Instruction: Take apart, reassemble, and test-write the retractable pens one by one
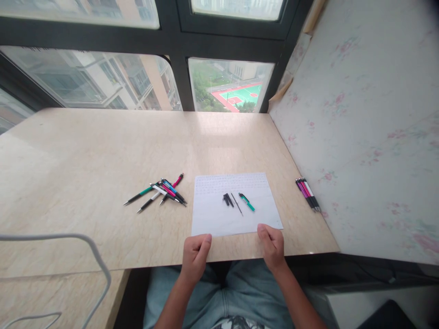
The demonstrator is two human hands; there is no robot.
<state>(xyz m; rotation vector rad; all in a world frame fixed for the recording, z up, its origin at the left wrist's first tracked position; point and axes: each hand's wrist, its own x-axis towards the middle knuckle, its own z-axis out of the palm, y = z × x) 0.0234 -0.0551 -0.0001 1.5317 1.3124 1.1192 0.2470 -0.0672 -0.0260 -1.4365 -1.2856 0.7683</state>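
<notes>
My left hand is curled into a fist at the table's front edge, just off the near left corner of a sheet of paper. My right hand, also a fist, rests by the sheet's near right corner. Neither fist shows anything in it. Handwriting covers the sheet's far part. On it lie a green pen barrel with a black clip end, a thin dark refill and small black pen parts. Left of the paper, several assembled pens lie in a crossed pile.
At the right, several pens lie side by side along the table's edge near the flowered wall. A grey cable loops over the left front. Dark-framed windows stand behind the marbled table.
</notes>
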